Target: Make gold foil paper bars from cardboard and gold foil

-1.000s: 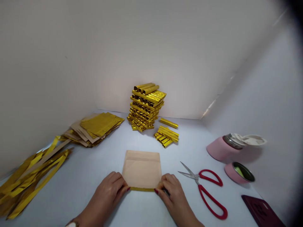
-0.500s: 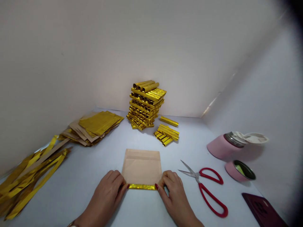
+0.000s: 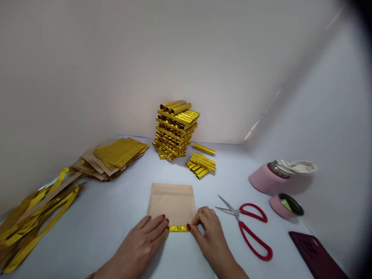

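Observation:
A sheet of paper (image 3: 173, 205) lies plain brown side up in front of me, its near edge folded over into a narrow gold strip (image 3: 178, 229). My left hand (image 3: 147, 238) rests with outstretched fingers across the left part of that fold and covers its left end. At the right end, my right hand (image 3: 209, 231) pinches the folded edge between thumb and fingers. Red-handled scissors (image 3: 238, 212) lie with parted blades to the right of my right hand.
Behind stands a stack of gold paper tubes (image 3: 176, 130), with a smaller pile of tubes (image 3: 201, 164) beside it. To the left are gold sheets (image 3: 119, 153) and loose gold strips (image 3: 43, 217). A pink flask (image 3: 266, 178), its pink cup (image 3: 280, 205) and a dark red phone (image 3: 315, 252) are at right.
My left hand has let go of the fold's left corner and moved right, its fingers now flat over the fold. The right hand stays at the right end. The view has shifted slightly.

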